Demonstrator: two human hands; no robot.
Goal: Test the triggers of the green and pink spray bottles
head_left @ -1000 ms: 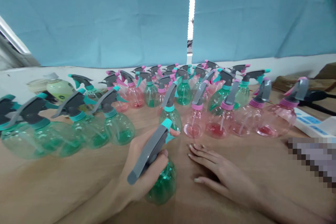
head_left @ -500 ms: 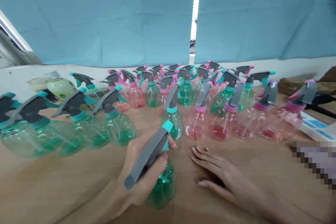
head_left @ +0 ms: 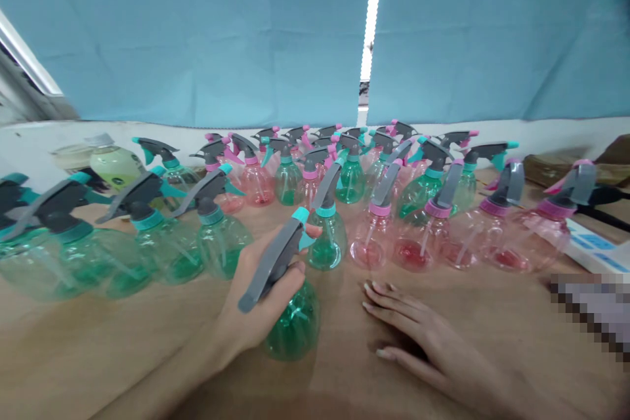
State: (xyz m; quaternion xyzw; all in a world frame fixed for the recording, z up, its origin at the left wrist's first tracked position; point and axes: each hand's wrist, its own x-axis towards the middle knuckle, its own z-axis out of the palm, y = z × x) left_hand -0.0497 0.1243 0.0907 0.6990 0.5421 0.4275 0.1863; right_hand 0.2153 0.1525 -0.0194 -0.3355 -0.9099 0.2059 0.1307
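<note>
My left hand (head_left: 260, 292) is closed round the neck of a green spray bottle (head_left: 294, 325) with a grey and turquoise trigger head. The bottle's nozzle points away from me, and its neck is hidden by my fingers. Flat on the wooden table (head_left: 344, 367), my right hand (head_left: 423, 331) rests with fingers stretched out and nothing in them. Just beyond the held bottle stands another green spray bottle (head_left: 327, 243). Several pink spray bottles, the nearest a pink spray bottle (head_left: 368, 248), stand in a row past my right fingertips.
To the left, several green spray bottles (head_left: 224, 249) form a row. More green and pink bottles crowd the back by the wall. A bottle of pale green liquid (head_left: 114, 167) is at the back left. A blue and white box (head_left: 598, 243) and a pixelated object (head_left: 590, 308) lie at right.
My left hand has moved the green spray bottle slightly away from me and to the left. My right hand stays flat on the table, while the view has shifted a little.
</note>
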